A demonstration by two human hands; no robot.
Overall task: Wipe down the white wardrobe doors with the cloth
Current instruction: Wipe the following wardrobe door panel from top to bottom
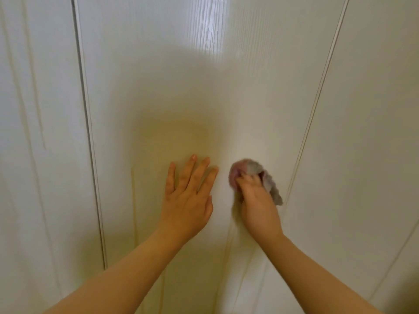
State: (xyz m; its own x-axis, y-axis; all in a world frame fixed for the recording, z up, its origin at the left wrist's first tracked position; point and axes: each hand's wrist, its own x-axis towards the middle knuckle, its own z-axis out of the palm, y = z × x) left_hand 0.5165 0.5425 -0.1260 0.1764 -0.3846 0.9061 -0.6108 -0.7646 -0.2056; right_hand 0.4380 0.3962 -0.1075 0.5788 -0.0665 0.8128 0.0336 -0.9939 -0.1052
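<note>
The right hand (257,200) is pressing a bunched grey-and-pink cloth (254,175) against the white wardrobe door (204,87), its grip curled tight around the cloth. The cloth's long axis is slanting from upper left down to lower right, a loose tail trailing toward the door's right seam (317,98). The left hand (188,196) is lying flat on the door just beside it, fingers (191,171) spread and pointing up.

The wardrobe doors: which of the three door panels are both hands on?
The middle door panel, between the two vertical seams. The left hand lies flat on it; the right hand presses the cloth there.
</note>
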